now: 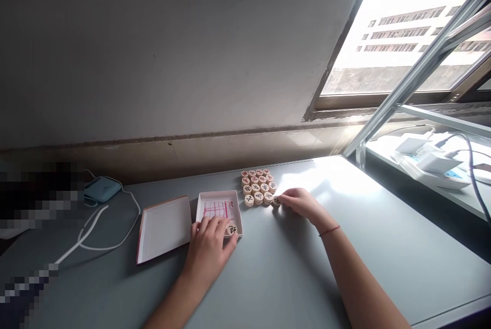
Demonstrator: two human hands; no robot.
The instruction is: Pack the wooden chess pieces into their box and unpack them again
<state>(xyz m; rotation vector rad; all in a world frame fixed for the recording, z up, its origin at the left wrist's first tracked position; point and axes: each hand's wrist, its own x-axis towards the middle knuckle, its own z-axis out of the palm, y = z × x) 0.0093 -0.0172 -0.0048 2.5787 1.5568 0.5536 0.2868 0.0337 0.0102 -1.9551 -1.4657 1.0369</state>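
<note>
Right hand [303,205] clamped on a dark-marked disc [276,200], side-on, presumably leaving its face clear, at the near-right corner of the stacked discs [255,180], toward the far edge of the surface [276,288]! Left hand [208,241] arches over the white box [240,214], beside a second disc [231,229] in its near-right corner; gripping? Can't tell.

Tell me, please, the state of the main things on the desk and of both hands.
Right tray: open side up
Left tray: open side up
Lone piece: face up, inside right tray
Grouped pieces: in rows, top faces up
White cable: loosely looped
Left hand: bent over right tray's near edge
Right hand: fingertips at nearest-right grouped piece
</note>
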